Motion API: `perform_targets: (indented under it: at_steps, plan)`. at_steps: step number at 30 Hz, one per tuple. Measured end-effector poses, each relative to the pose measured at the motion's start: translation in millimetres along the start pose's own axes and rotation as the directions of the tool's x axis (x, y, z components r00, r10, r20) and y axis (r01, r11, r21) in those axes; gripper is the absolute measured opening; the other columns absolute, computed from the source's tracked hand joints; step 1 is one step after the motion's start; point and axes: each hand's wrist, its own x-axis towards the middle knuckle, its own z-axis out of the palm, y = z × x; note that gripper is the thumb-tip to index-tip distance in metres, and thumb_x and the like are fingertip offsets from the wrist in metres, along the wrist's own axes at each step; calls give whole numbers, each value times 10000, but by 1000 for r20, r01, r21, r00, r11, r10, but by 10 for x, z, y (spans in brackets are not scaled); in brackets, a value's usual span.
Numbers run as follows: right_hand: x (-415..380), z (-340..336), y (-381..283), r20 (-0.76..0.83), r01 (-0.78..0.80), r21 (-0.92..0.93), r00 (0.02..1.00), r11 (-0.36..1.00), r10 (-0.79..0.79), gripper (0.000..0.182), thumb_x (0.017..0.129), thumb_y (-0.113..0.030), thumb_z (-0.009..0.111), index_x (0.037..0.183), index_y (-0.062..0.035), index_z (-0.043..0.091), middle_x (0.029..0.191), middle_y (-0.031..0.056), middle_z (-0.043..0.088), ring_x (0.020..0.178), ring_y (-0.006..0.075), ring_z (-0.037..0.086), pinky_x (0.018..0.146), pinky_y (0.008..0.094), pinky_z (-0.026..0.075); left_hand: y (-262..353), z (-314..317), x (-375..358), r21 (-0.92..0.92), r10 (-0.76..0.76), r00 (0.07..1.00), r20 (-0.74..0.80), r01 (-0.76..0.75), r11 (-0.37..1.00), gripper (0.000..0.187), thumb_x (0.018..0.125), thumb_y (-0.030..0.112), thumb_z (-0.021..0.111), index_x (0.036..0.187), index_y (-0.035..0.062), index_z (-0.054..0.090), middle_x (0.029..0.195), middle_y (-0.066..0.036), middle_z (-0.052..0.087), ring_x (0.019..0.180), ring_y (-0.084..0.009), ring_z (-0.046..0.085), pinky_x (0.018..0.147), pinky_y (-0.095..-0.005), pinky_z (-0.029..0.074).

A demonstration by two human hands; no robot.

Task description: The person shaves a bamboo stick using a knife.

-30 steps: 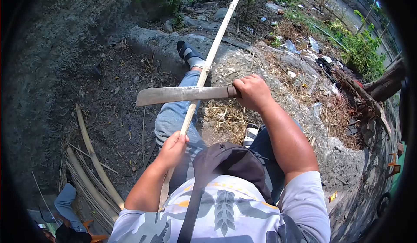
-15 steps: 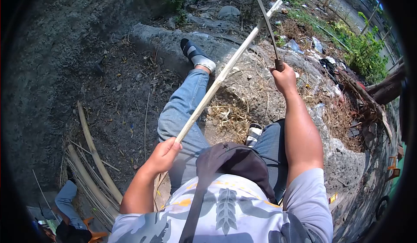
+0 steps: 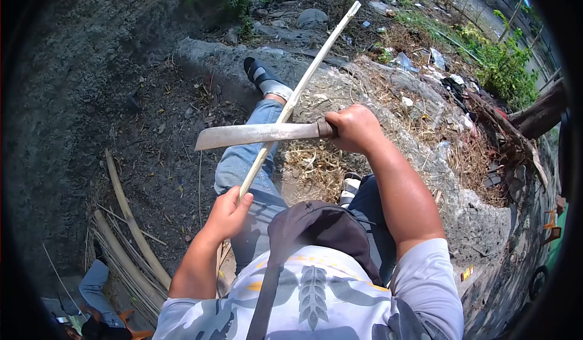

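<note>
A long pale stick [image 3: 315, 65] slants up and away from my left hand [image 3: 229, 213], whose fingers are closed around its near end. My right hand [image 3: 354, 128] grips the dark handle of a machete [image 3: 258, 134]. The broad blade points left and crosses the stick around its middle, over my jeans [image 3: 243, 164]. Whether the blade touches the stick I cannot tell. A dark bag [image 3: 325, 233] rests against my shirt at the waist.
Long cut branches [image 3: 132, 218] lie on the dirt at the left. Another person's leg [image 3: 97, 288] shows at the lower left. Rough rock [image 3: 340, 106] with dry plant scraps lies ahead, with litter and a log [image 3: 540, 121] at the right.
My right hand has come left and nearer to me, and the machete has swung from pointing up to lying level across the stick. The stick's far end has shifted a little left.
</note>
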Motion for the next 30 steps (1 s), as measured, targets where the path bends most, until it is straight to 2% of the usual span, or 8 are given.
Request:
perform_targets:
  at_steps: [4, 9, 12, 16, 19, 23, 27, 30]
  plan:
    - [5, 53, 37, -2, -87, 9, 996, 996, 87, 218, 730, -225, 780, 862, -128, 637, 744, 119, 687, 761, 366, 697, 723, 504, 549, 185, -181, -90, 131, 9, 997, -71, 1, 991, 309, 1044, 268, 612, 896, 2, 560, 710, -212, 591, 643, -406, 592, 611, -451, 460]
    - [5, -56, 226, -15, -547, 217, 826, 808, 563, 284, 869, -371, 772, 916, -102, 691, 825, 193, 716, 829, 420, 700, 733, 510, 548, 136, -210, -158, 153, 39, 987, -158, -14, 988, 278, 1042, 251, 607, 916, 7, 565, 735, -222, 604, 681, -432, 616, 620, -473, 467]
    - [-32, -81, 289, 99, -579, 241, 813, 779, 574, 299, 899, -421, 745, 1054, -166, 731, 956, 192, 747, 917, 415, 712, 801, 511, 564, 120, -206, -140, 204, 62, 980, -189, -23, 979, 268, 1040, 255, 607, 940, 8, 580, 758, -225, 624, 713, -443, 636, 629, -481, 477]
    - [-54, -122, 165, 83, -461, 132, 888, 878, 453, 259, 854, -360, 766, 969, -137, 702, 888, 164, 736, 872, 399, 713, 773, 512, 564, 166, -183, -84, 220, 34, 976, -217, 15, 975, 268, 1036, 274, 614, 986, 11, 615, 793, -223, 658, 736, -439, 657, 645, -478, 495]
    - [-58, -57, 114, 19, -195, 73, 981, 978, 194, 241, 806, -312, 794, 885, -124, 665, 776, 156, 697, 767, 400, 696, 688, 512, 555, 188, -171, -58, 227, 25, 974, -227, 28, 974, 279, 1034, 287, 622, 1011, 10, 632, 808, -220, 673, 744, -437, 666, 653, -471, 504]
    - [-5, -27, -34, 13, -12, 17, 1000, 1000, 12, 265, 679, -242, 816, 819, -140, 615, 715, 98, 671, 728, 365, 691, 676, 506, 549, 93, -133, -69, 219, 49, 970, -238, 5, 976, 302, 1043, 301, 619, 997, 3, 629, 720, -172, 621, 635, -308, 618, 609, -415, 468]
    - [-5, -21, -35, -11, 11, 25, 1000, 1000, -11, 265, 671, -234, 815, 827, -139, 624, 715, 101, 671, 728, 367, 688, 687, 504, 549, 86, -122, -96, 214, 55, 963, -262, 3, 977, 295, 1037, 293, 631, 1000, 0, 636, 718, -157, 628, 626, -285, 613, 608, -399, 471]
    - [-18, -10, 94, -34, -143, 46, 989, 989, 145, 251, 718, -264, 813, 855, -136, 647, 739, 125, 683, 746, 380, 691, 691, 505, 550, 33, -114, -132, 198, 32, 961, -274, 24, 980, 280, 1035, 277, 632, 1004, -1, 641, 726, -150, 635, 628, -279, 611, 611, -392, 472]
